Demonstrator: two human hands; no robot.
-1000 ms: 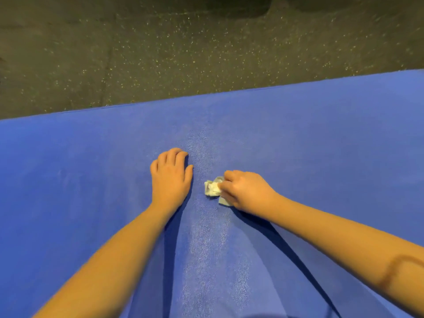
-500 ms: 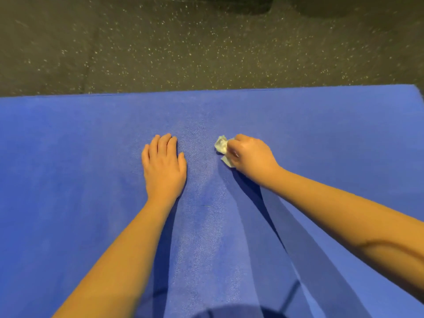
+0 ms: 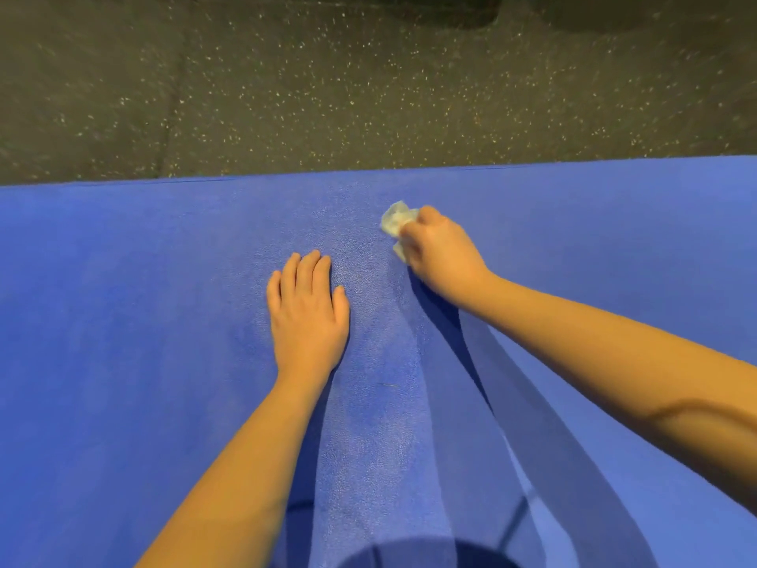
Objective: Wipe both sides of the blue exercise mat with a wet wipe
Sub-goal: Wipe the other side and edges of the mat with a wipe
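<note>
Since half a second ago, the right hand (image 3: pixel 442 258) has pushed the wet wipe (image 3: pixel 395 221) farther away, closer to the far edge of the blue exercise mat (image 3: pixel 143 321). Seen from the head camera, its fingers are curled around the crumpled wipe and press it on the mat. The left hand (image 3: pixel 307 317) lies flat on the mat, fingers straight and close together, left of the wipe. Behind the mat is a dark speckled floor (image 3: pixel 327 96).

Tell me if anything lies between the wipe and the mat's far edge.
Nothing visible. The right hand grips the wet wipe on the blue mat, with only bare mat ahead to the far edge. The left hand rests flat to its left, nearer the person.
</note>
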